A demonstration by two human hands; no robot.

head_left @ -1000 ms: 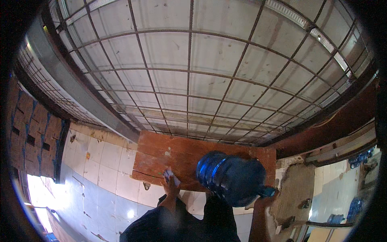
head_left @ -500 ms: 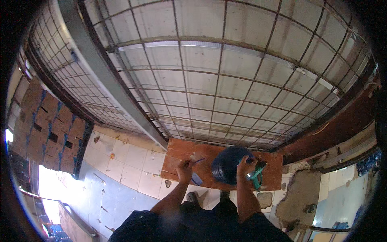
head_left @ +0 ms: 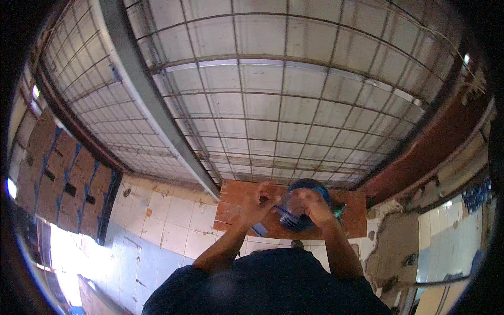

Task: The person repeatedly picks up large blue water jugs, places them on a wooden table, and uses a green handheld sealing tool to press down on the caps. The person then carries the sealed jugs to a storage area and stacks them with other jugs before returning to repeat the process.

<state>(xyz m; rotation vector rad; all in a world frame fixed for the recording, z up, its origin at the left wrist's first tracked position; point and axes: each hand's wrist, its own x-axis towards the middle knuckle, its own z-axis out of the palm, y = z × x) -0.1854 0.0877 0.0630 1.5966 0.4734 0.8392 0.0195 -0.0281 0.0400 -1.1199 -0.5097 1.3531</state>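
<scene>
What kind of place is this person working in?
Probably a workshop or storage yard: a wire grid spans overhead, the walls are tiled, and stacked cartons stand at the left. Both hands hold a blue jug.

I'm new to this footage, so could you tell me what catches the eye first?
A grid of wire mesh over pale panels fills the upper picture. Low in the middle, the left hand and right hand meet on a big blue water jug against a reddish-brown board.

Translucent glossy blue plastic for the big water bottle [head_left: 307, 202], rough matt reddish wood under it as the board [head_left: 352, 218], glazed white tiles [head_left: 173, 220], metal wire grid [head_left: 273, 105].
</scene>
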